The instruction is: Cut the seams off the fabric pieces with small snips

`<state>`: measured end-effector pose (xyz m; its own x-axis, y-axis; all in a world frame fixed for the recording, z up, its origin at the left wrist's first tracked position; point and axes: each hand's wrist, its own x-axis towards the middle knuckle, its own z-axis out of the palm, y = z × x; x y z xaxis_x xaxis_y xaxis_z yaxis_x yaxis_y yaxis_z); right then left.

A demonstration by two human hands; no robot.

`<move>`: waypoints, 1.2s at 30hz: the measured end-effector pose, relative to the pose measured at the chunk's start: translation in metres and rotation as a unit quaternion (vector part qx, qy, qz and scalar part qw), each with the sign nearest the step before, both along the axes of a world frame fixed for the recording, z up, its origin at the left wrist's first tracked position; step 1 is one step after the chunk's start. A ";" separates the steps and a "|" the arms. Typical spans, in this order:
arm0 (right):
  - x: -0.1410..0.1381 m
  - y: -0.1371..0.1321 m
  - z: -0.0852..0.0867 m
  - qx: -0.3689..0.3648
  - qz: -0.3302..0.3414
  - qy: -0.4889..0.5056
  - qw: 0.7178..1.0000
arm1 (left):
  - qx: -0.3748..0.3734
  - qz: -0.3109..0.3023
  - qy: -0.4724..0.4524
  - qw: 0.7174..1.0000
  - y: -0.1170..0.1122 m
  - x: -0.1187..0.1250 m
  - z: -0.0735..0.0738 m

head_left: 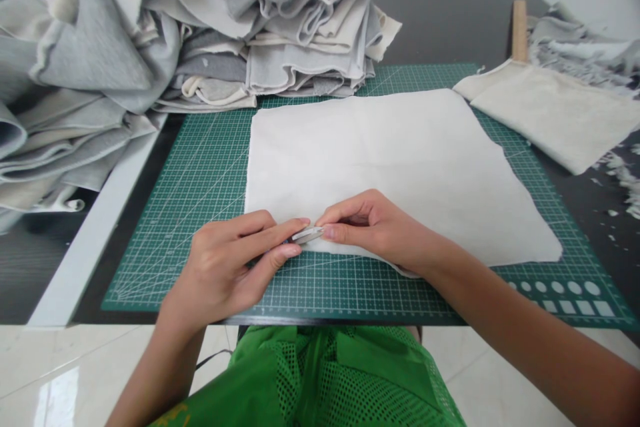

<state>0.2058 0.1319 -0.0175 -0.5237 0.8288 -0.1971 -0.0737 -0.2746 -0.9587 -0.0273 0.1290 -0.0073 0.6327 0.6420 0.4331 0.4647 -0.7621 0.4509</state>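
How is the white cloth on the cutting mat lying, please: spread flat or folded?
Spread flat: the white cloth lies open across the green cutting mat, far corners flat.

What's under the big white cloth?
A green cutting mat with white grid lines lies under the white cloth. The part of the mat beneath the cloth is covered, so what is marked there cannot be seen.

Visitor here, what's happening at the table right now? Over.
Left hand, right hand at small silver tool, on white fabric sheet edge. Grey fabric stack behind, not blocking.
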 end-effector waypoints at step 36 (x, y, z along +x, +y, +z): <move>-0.001 -0.002 0.001 0.005 0.003 -0.033 0.999 | -0.057 0.010 -0.033 0.998 0.000 0.007 -0.003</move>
<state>0.2051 0.1300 -0.0167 -0.5149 0.8277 -0.2230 -0.0076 -0.2645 -0.9644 -0.0198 0.1288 -0.0104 0.5911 0.7022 0.3970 0.4458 -0.6945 0.5647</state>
